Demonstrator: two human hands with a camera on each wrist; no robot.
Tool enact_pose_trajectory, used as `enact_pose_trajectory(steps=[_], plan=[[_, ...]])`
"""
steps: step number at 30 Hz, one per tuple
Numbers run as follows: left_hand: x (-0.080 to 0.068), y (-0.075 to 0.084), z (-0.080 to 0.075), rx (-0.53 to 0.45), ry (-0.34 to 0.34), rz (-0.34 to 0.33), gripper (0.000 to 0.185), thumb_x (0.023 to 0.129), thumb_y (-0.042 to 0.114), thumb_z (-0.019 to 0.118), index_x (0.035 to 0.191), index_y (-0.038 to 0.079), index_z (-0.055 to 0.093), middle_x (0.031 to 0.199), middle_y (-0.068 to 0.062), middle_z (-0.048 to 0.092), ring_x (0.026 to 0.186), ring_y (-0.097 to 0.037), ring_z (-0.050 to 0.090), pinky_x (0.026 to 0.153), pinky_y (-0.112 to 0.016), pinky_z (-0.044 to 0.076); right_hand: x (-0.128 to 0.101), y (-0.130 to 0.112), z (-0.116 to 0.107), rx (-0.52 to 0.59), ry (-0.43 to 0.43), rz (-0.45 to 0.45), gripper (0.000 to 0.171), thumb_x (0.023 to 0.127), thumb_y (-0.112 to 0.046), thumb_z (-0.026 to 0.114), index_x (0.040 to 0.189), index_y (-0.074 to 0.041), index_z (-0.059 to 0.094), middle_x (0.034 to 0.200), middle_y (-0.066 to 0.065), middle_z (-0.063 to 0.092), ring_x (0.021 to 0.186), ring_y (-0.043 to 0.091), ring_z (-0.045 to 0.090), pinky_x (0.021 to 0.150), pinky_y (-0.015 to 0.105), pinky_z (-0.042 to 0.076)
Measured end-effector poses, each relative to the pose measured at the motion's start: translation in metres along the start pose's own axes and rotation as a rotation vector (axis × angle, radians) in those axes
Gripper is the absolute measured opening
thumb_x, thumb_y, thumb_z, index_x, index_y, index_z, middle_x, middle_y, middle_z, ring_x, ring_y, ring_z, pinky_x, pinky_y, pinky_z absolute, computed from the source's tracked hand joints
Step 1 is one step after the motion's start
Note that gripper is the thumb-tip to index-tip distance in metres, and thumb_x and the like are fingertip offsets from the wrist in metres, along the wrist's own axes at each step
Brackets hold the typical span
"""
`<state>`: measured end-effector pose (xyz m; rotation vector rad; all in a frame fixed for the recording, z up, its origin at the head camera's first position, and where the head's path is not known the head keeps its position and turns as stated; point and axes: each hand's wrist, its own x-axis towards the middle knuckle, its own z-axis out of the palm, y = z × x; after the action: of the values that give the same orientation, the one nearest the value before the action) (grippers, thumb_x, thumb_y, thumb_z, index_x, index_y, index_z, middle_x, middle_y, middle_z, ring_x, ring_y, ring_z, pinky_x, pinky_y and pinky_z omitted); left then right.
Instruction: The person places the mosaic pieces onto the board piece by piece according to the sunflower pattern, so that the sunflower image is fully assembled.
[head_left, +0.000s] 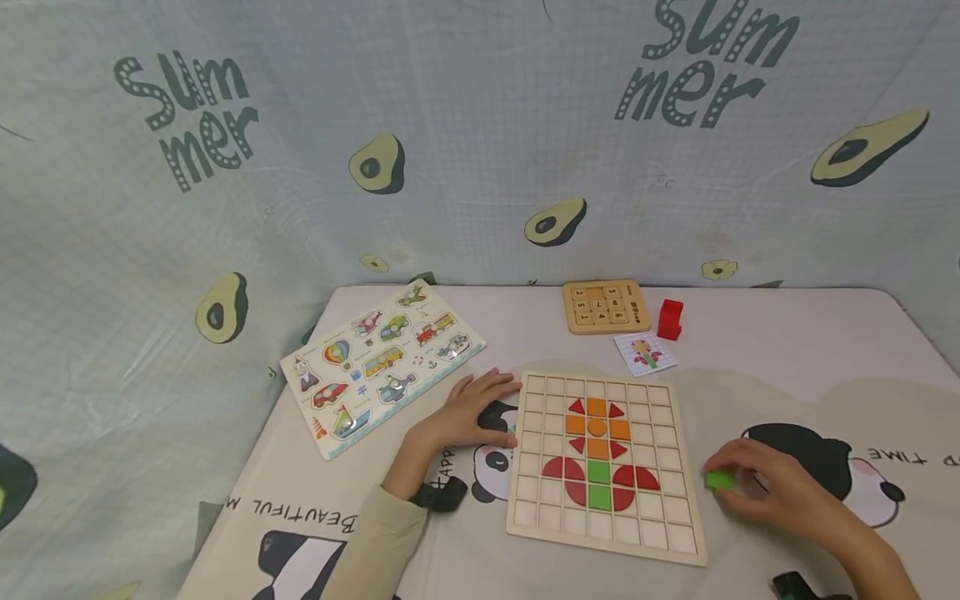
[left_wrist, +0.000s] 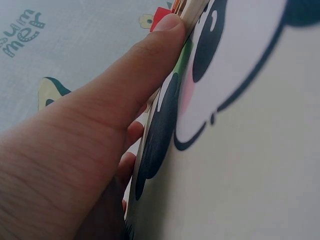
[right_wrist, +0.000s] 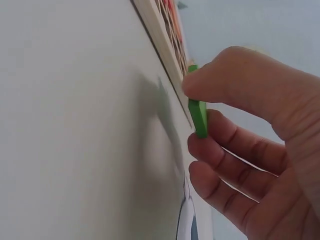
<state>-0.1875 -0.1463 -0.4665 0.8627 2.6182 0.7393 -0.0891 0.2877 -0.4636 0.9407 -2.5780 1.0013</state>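
Note:
A wooden grid board [head_left: 660,417] lies on the table, its cells partly filled with a flower pattern: orange pieces [head_left: 597,407], red triangles and quarter-rounds [head_left: 647,477], and two green squares [head_left: 599,472] stacked as a stem. At the board's left edge rests my left hand [head_left: 467,415], thumb and fingers spread and fairly straight against the rim. Just right of the board, my right hand [head_left: 783,487] pinches a small green block [right_wrist: 198,117] between thumb and fingers, held above the tabletop. In the right wrist view the board's side [right_wrist: 162,47] lies beyond that block.
A picture card [head_left: 645,354] with a flower pattern lies behind the board. Farther back are a wooden number puzzle [head_left: 606,307] and a red block-like object [head_left: 670,320]. To the left lies a vehicle picture puzzle [head_left: 382,367]. A printed curtain [head_left: 465,125] hangs behind the table.

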Motion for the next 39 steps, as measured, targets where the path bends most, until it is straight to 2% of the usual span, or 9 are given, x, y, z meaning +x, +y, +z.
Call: enact_pose_trajectory(steps=[3,10,14,21,28,35,39], plan=[[0.002,-0.001,0.001,0.005,-0.001,-0.001,0.084,0.081,0.048,0.075,0.151,0.021,0.037,0.159,-0.002,0.028,0.150,-0.023,0.014,0.122,-0.047,0.003,0.004,-0.004,0.003,0.043,-0.004,-0.019,0.053,0.054,0.011,0.084,0.094,-0.019,0.067,0.094,-0.012,0.062,0.079,0.000,0.050,0.064,0.011,0.041],[0.003,-0.002,0.001,0.009,-0.002,-0.001,0.084,0.081,0.049,0.075,0.151,0.021,0.037,0.159,-0.003,0.028,0.150,-0.023,0.014,0.122,-0.046,0.003,0.012,-0.011,0.016,0.158,-0.011,-0.155,0.053,0.054,0.013,0.083,0.097,-0.015,0.069,0.097,-0.006,0.061,0.087,0.000,0.051,0.068,0.011,0.043],[0.003,-0.001,0.000,0.006,0.003,0.004,0.084,0.081,0.048,0.075,0.150,0.021,0.038,0.158,-0.003,0.029,0.150,-0.024,0.015,0.122,-0.047,0.003,0.016,-0.020,0.026,0.199,-0.039,-0.203,0.051,0.057,0.011,0.083,0.099,-0.014,0.069,0.097,-0.004,0.060,0.090,0.003,0.051,0.070,0.011,0.044],[0.004,-0.001,0.001,0.012,-0.006,0.002,0.084,0.081,0.049,0.075,0.151,0.021,0.037,0.159,-0.002,0.028,0.150,-0.023,0.014,0.122,-0.046,0.003,0.022,-0.042,0.040,0.224,-0.122,-0.163,0.043,0.066,0.007,0.082,0.100,-0.018,0.069,0.099,-0.006,0.058,0.093,0.005,0.050,0.082,0.004,0.043],[0.004,0.001,0.001,0.002,0.003,0.017,0.084,0.081,0.048,0.076,0.151,0.020,0.038,0.158,-0.003,0.029,0.150,-0.025,0.015,0.121,-0.048,0.005,0.026,-0.055,0.054,0.249,-0.167,-0.214,0.041,0.070,0.007,0.079,0.100,-0.019,0.068,0.101,-0.005,0.057,0.096,0.007,0.051,0.084,0.004,0.042],[0.002,0.001,-0.001,0.000,0.009,0.018,0.083,0.081,0.046,0.076,0.150,0.019,0.038,0.159,-0.004,0.029,0.150,-0.025,0.014,0.121,-0.049,0.005,0.029,-0.068,0.064,0.145,-0.214,-0.177,0.034,0.077,-0.007,0.080,0.101,-0.028,0.067,0.105,-0.009,0.057,0.097,0.006,0.052,0.090,0.001,0.040],[0.000,0.000,0.000,-0.003,0.003,0.011,0.083,0.081,0.046,0.076,0.150,0.018,0.038,0.159,-0.004,0.029,0.150,-0.025,0.014,0.121,-0.048,0.004,0.031,-0.075,0.070,0.100,-0.242,-0.129,0.028,0.080,-0.015,0.080,0.099,-0.031,0.067,0.103,-0.012,0.057,0.096,0.006,0.053,0.086,0.006,0.046]])
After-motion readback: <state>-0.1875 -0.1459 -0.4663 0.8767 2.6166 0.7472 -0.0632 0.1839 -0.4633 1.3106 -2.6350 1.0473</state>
